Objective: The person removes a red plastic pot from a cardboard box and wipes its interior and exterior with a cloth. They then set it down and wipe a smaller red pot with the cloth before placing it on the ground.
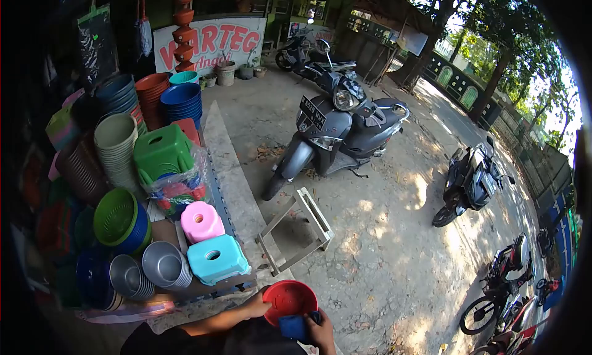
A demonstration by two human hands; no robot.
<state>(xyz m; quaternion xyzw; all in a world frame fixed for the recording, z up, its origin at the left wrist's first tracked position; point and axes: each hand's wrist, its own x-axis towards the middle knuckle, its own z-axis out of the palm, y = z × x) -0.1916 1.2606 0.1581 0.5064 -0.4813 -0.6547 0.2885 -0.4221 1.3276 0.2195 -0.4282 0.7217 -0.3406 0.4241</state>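
Observation:
A red plastic basin is held in front of my body at the bottom of the view. My left hand grips its left rim, fingers closed on the edge. At the basin's lower right side, my right hand is closed on a blue cloth, which lies over the near rim. Part of my right fingers is hidden by the cloth. Nearest to the basin stand a light blue stool and a pink stool.
Silver pots, green basins, stacked buckets and a green stool crowd the display at left. A wooden stand stands on the ground ahead. Beyond it are a grey scooter and another motorbike.

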